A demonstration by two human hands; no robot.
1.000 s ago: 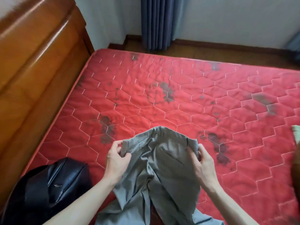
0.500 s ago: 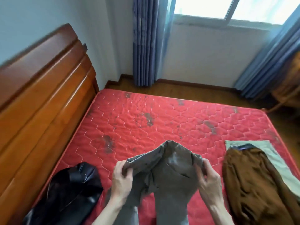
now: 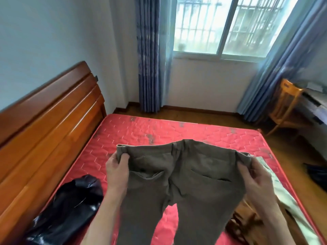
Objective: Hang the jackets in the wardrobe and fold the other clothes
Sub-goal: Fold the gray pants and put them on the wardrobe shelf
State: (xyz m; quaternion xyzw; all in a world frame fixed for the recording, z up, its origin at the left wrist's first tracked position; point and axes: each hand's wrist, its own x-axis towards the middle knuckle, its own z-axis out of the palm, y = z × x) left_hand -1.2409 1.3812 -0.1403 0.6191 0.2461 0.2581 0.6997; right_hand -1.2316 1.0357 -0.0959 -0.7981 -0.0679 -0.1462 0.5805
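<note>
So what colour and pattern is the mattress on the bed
Red, quilted in a hexagon stitch pattern with dark smudges; the mattress shows best in the head view.

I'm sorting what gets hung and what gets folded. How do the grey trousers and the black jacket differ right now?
The grey trousers are matte and spread flat by the waistband; the black jacket is glossy and lies crumpled. The left hand and right hand grip the trousers at the waist corners; nothing touches the jacket. The trousers are in the middle, the jacket near the headboard. Both are over the red mattress.
</note>
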